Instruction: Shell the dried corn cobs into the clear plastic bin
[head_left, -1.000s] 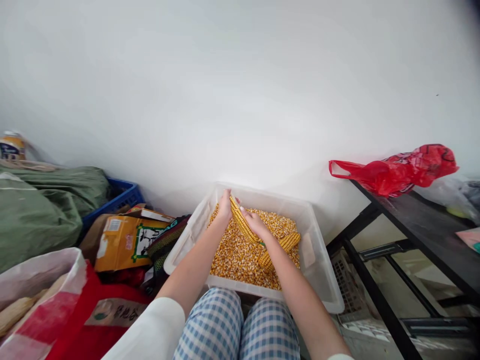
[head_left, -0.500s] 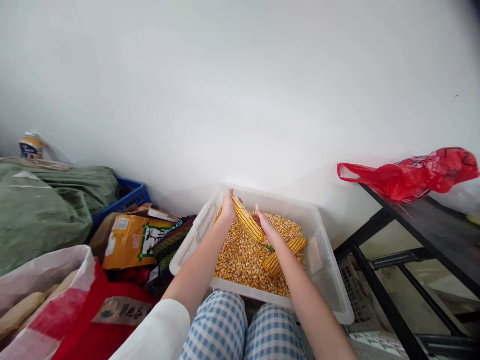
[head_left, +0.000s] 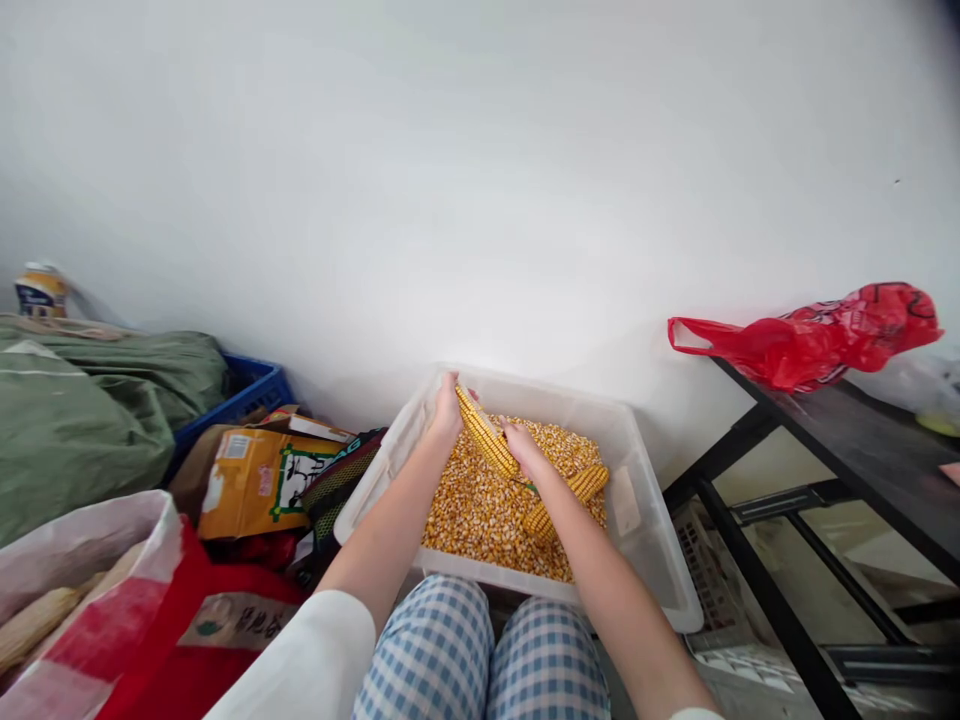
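Observation:
A yellow corn cob [head_left: 486,432] slants over a clear plastic bin [head_left: 652,500]. My left hand [head_left: 448,408] is closed around its upper end. At the cob's lower right side, my right hand [head_left: 523,446] touches it with bent fingers; the fingertips are partly hidden. Loose corn kernels [head_left: 480,530] fill much of the bin. On the kernels, partly behind my right forearm, rest more corn cobs [head_left: 589,484]. A small green thing, hard to make out, shows by my right wrist.
Left of the bin stand a yellow carton [head_left: 244,485], a red and white bag [head_left: 142,600] holding pale husked-looking pieces, and a blue crate [head_left: 262,390] beside green cloth [head_left: 90,400]. At right, a black rack [head_left: 840,440] carries a red plastic bag [head_left: 810,340]. A white wall rises behind.
My right hand has closed in, its fingers now bent against the cob's side rather than raised. The left hand keeps its hold. The whole view has shifted slightly.

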